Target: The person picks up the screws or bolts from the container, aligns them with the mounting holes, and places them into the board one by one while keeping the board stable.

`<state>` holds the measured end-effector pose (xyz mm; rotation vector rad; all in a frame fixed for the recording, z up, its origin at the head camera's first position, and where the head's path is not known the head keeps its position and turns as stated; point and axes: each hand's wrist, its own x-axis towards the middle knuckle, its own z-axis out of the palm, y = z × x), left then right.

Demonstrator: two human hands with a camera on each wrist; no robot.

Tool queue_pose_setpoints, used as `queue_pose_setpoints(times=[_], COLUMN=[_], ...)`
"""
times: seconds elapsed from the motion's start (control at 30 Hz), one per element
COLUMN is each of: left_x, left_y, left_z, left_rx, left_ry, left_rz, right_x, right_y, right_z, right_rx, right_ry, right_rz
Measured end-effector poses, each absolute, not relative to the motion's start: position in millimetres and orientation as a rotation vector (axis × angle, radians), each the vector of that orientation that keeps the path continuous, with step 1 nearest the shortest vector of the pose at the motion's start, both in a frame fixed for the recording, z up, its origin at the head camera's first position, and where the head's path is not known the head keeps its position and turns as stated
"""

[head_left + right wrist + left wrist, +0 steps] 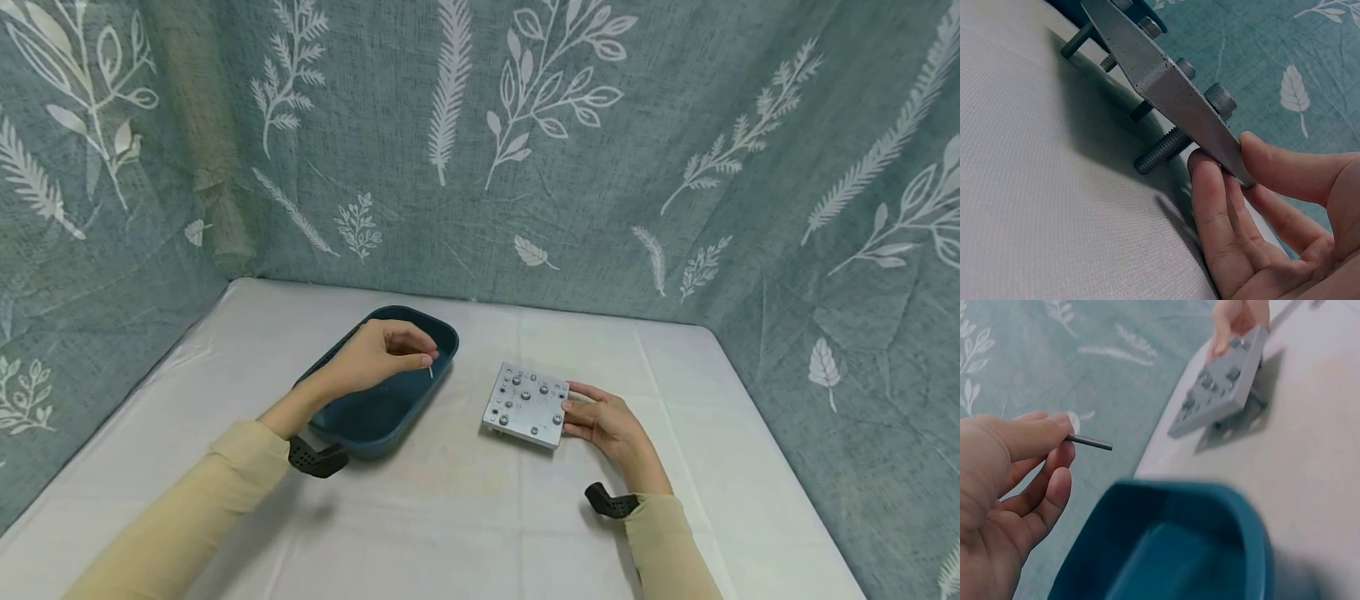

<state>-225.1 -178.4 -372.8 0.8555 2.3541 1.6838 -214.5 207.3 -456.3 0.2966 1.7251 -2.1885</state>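
A thin metal pin (1092, 442) is pinched between the thumb and fingertips of my left hand (375, 357), which is over the blue tray (372, 446). One end of the pin sticks out past the fingertips. My right hand (617, 427) grips the right edge of a square metal plate (542, 410), thumb on the top face and fingers underneath. Several socket-head screws (1220, 100) pass through the plate, and their threaded shanks (1163, 150) stick out below it. In the right wrist view the plate is tilted, held close over the white cloth.
White cloth (465, 517) covers the table. A green curtain with white leaf prints (480, 225) hangs along the back and both sides. The tray stands left of the plate, its inside partly hidden by my left hand and forearm. A black wrist camera (611, 502) sits on each wrist.
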Motion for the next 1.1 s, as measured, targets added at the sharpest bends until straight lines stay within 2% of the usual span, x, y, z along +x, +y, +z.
queue_pose_setpoints(times=[0.47, 1.1], left_x=[-233.4, -236.3], left_y=[-117.2, -88.2], left_z=[-380.1, -391.2], left_rx=[1.068, 1.208], left_ry=[2.339, 2.313], left_rz=[1.518, 1.316], right_x=[-214.2, -215.1], right_y=[207.1, 207.7], right_z=[-454.1, -455.2], right_rx=[0.297, 0.3], right_ry=[1.724, 1.717], right_rz=[-2.183, -2.183])
